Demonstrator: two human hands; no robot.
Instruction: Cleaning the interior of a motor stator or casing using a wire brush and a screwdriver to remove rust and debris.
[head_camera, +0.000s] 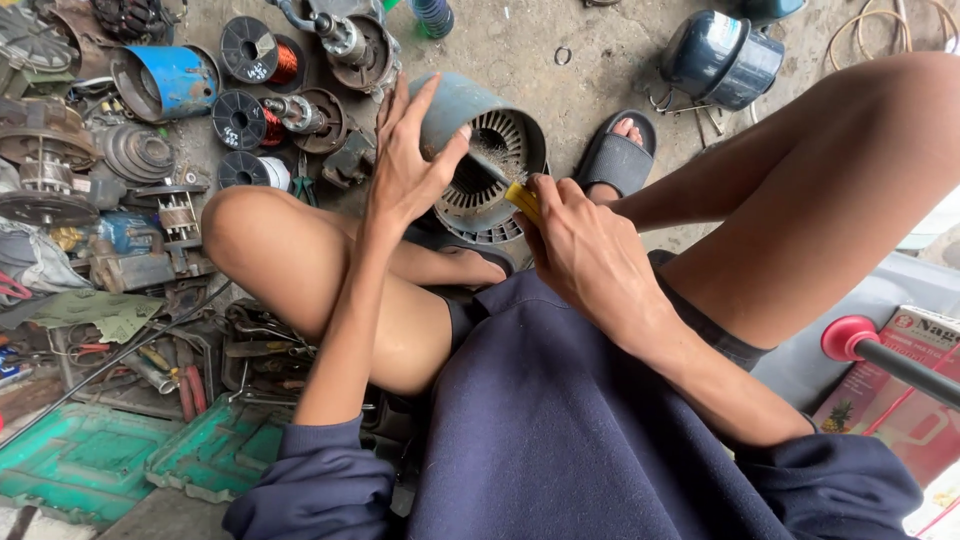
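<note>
Head view looks down on a person sitting on a concrete floor (520, 50) with knees bent and a dark blue sweatshirt (560, 430) filling the lower middle. The left hand (405, 165) lies spread over the outside of a blue-grey motor stator housing (460, 105), fingers fanned and straight, thumb hooked at the rim; it steadies the housing with the palm rather than closing around it. The housing rests tilted on its side just in front of the person's legs, its open end with the slotted metal core (495, 170) facing the camera. The right hand (580, 245) is curled closed around a yellow-handled tool (522, 200), whose tip meets the edge of the core; the tool's working end is too small to tell apart.

A foot in a black sandal (618, 160) sits just right of the housing. To the left lie 3 spools of wire (245, 120), 2 of them showing copper winding, near a blue metal shell (170, 80) and assorted rusty motor parts (60, 170). A green plastic tray (100, 465) lies at lower left, with pliers and other hand tools (160, 370) just above it. A dark round compressor body (722, 58) stands at upper right, well apart from the hands. A red-ended rod (860, 340) shows at the right edge.
</note>
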